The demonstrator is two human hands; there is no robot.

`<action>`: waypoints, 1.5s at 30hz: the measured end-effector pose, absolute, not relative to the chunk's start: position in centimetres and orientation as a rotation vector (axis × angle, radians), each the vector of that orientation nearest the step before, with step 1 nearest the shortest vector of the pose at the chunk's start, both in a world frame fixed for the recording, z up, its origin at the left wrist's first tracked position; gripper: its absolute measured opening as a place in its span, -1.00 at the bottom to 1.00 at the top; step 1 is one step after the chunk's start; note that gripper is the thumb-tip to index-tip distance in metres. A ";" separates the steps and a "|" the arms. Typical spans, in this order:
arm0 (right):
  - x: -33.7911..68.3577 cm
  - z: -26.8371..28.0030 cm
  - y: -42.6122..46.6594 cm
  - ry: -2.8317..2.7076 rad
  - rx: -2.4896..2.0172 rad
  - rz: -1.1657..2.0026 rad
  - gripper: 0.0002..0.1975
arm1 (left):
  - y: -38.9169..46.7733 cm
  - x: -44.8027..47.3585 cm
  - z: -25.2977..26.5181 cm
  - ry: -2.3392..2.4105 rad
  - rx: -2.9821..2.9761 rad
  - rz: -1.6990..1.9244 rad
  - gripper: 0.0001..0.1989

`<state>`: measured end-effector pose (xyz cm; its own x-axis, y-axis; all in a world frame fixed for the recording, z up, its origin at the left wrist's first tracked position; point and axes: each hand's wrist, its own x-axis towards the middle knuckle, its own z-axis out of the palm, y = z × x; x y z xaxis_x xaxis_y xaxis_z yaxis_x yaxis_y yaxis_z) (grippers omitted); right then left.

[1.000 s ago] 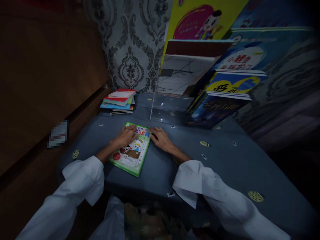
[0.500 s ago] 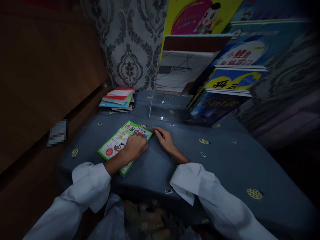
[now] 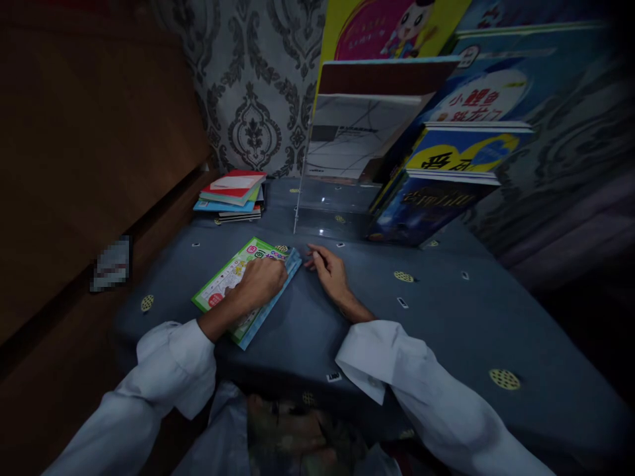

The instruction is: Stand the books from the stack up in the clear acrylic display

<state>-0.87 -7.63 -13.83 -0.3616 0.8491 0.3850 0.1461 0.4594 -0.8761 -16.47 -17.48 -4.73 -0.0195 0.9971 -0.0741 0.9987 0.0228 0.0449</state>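
Note:
A green-bordered picture book [image 3: 215, 289] with a cartoon cover lies at a slant on the dark tablecloth. My left hand [image 3: 262, 277] lies across its upper right part, fingers curled at the cover's right edge; the fingertips are partly hidden. Along that edge a light-blue strip [image 3: 270, 307] shows from under the cover. Just right of the book, my right hand [image 3: 330, 271] hovers over or rests on the cloth, fingers loosely bent and apart, holding nothing.
A small stack of books [image 3: 233, 192] sits at the back left. Behind my right hand stands a clear acrylic rack [image 3: 322, 221] with several upright books [image 3: 431, 205]. A wooden cabinet [image 3: 99, 165] borders the table on the left; patterned wallpaper [image 3: 253, 125] is behind.
My left hand has moved slightly left with the cover's edge, uncovering the light-blue strip. My right hand has drawn back from the book's corner, its fingers spreading a little.

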 end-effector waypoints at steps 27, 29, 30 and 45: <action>-5.5 -12.8 -9.2 -2.582 -0.592 0.409 -0.55 | -18.2 -23.7 -8.5 2.307 2.111 0.064 -0.61; -7.2 -12.9 -9.2 -2.676 -0.485 0.451 -0.51 | -18.2 -24.1 -9.2 2.291 2.103 0.131 -0.60; -7.9 -13.1 -9.1 -2.708 -0.462 0.460 -0.49 | -18.2 -24.2 -9.4 2.280 2.097 0.158 -0.60; -3.4 -14.8 -5.1 -2.619 -0.765 0.503 -0.50 | -18.4 -24.8 -9.4 2.249 2.086 0.136 -0.57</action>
